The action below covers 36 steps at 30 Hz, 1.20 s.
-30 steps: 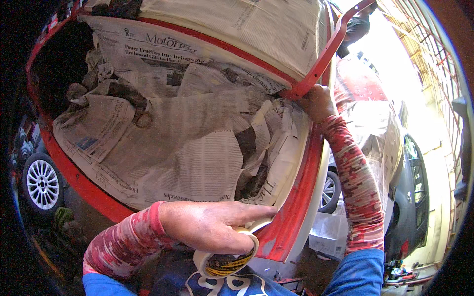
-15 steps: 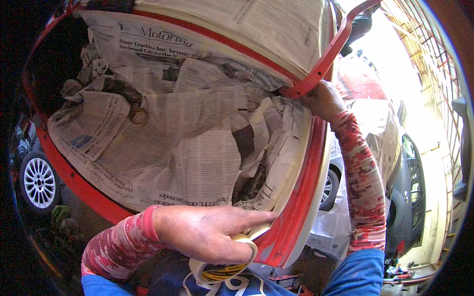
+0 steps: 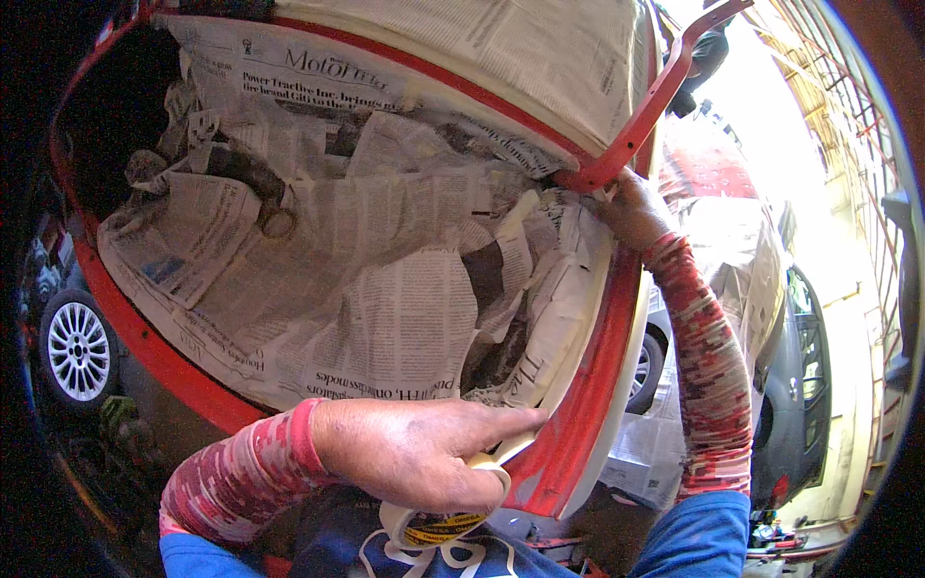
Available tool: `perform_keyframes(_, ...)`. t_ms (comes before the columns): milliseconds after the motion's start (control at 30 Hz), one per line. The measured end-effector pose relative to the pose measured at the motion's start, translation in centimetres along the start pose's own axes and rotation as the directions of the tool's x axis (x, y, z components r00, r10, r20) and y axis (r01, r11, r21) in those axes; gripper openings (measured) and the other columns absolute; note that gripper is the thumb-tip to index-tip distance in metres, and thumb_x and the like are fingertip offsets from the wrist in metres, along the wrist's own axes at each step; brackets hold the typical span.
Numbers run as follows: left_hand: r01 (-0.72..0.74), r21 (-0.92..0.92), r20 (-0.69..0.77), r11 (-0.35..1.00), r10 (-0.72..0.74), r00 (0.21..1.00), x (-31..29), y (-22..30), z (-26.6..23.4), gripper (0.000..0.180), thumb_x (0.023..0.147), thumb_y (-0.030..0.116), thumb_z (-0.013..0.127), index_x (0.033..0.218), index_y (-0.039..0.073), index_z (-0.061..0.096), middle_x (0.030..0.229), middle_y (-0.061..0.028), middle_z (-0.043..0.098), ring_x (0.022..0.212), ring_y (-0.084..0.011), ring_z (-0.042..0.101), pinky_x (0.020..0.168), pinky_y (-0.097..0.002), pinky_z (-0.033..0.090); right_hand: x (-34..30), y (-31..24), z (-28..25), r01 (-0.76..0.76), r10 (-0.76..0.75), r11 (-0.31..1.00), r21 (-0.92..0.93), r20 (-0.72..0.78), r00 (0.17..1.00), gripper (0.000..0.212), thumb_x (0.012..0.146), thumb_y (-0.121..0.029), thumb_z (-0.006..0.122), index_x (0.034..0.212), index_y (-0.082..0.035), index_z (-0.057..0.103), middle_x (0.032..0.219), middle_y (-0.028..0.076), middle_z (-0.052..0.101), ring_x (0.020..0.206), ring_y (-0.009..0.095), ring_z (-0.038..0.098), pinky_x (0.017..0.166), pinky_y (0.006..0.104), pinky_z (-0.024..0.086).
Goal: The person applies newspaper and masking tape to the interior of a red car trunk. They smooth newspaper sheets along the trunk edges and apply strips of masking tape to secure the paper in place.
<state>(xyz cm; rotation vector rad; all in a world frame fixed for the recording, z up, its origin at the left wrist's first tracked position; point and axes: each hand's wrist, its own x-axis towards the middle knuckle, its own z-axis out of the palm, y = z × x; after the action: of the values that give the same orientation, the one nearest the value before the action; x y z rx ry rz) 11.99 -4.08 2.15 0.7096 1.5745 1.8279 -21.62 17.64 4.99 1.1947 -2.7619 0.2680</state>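
My left hand (image 3: pixel 414 453) holds a roll of cream masking tape (image 3: pixel 397 525), with its index finger stretched along the near right edge of a red car body opening (image 3: pixel 583 414). Tape runs from the roll along that edge, over the border of the newspaper sheets (image 3: pixel 395 308) that cover the opening. At the far right corner is my right hand (image 3: pixel 631 212), beside the foot of a red hinge arm (image 3: pixel 655 106). Its fingers are curled in at the tape and paper there. Their tips are partly hidden, so what they pinch cannot be made out.
Beyond the opening, a newspaper-covered panel (image 3: pixel 549 67) rises. The red hinge arm juts up over my right hand. To the left lies a silver alloy wheel (image 3: pixel 79 352). On the right stand a paper-covered car (image 3: pixel 723 250) and a dark car (image 3: pixel 800 376).
The view has shifted slightly. Both hands keep nearly the same places on the opening's edge, and the tape roll is still in my left hand.
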Motion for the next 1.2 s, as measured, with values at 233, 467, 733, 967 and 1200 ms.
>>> perform_keyframes(233,-0.044,0.151,-0.045,0.988,0.052,0.998,0.1,-0.9,0.3,0.081,0.099,0.028,0.059,0.161,-0.016,0.029,0.154,-0.036,0.052,0.144,-0.0348,0.053,0.121,-0.0384,0.041,1.6,0.3,-0.1,-0.112,0.113,0.993,0.025,-0.058,0.992,0.03,0.089,-0.04,0.079,0.1,-0.013,0.083,0.085,0.014,0.078,0.083,0.033,0.078,0.079,0.044,0.061)
perform_keyframes(467,-0.062,-0.025,0.001,0.998,0.062,0.998,0.2,-1.3,0.1,0.082,0.099,0.025,0.061,0.164,-0.012,0.027,0.155,-0.028,0.053,0.14,-0.0262,0.054,0.117,-0.0355,0.044,1.0,0.9,-1.8,-0.211,0.221,0.95,0.232,-0.017,0.975,0.033,0.096,-0.036,0.074,0.097,-0.003,0.08,0.079,0.02,0.074,0.077,0.035,0.076,0.075,0.0435,0.059)
perform_keyframes(733,-0.037,0.002,-0.001,0.999,0.037,0.999,0.2,-1.0,0.0,0.082,0.1,0.025,0.062,0.165,-0.011,0.027,0.152,-0.0255,0.056,0.136,-0.0232,0.055,0.114,-0.0354,0.045,-2.5,-1.3,-1.7,0.155,-0.211,0.968,-0.198,-0.309,0.927,0.015,0.092,-0.017,0.074,0.089,-0.003,0.078,0.087,0.019,0.076,0.081,0.037,0.076,0.078,0.045,0.06)
perform_keyframes(967,-0.038,-0.066,0.021,0.997,0.039,0.999,0.0,-0.3,0.2,0.082,0.096,0.022,0.06,0.163,-0.012,0.028,0.15,-0.0265,0.057,0.135,-0.0247,0.057,0.114,-0.0354,0.046,-1.2,-0.9,-0.3,-0.153,0.12,0.973,-0.172,-0.19,0.974,0.018,0.087,-0.011,0.075,0.101,-0.001,0.081,0.095,0.019,0.079,0.089,0.034,0.078,0.083,0.0389,0.061)
perform_keyframes(1200,-0.013,-0.096,0.055,0.995,0.018,0.998,0.2,-0.4,-0.2,0.087,0.1,0.031,0.065,0.166,-0.01,0.024,0.16,-0.025,0.048,0.146,-0.0253,0.045,0.122,-0.0362,0.036,-4.4,-4.7,-1.7,-0.059,0.06,0.998,0.015,-0.353,0.934,0.02,0.097,-0.013,0.067,0.107,0.001,0.077,0.095,0.021,0.077,0.087,0.035,0.076,0.081,0.0412,0.06)
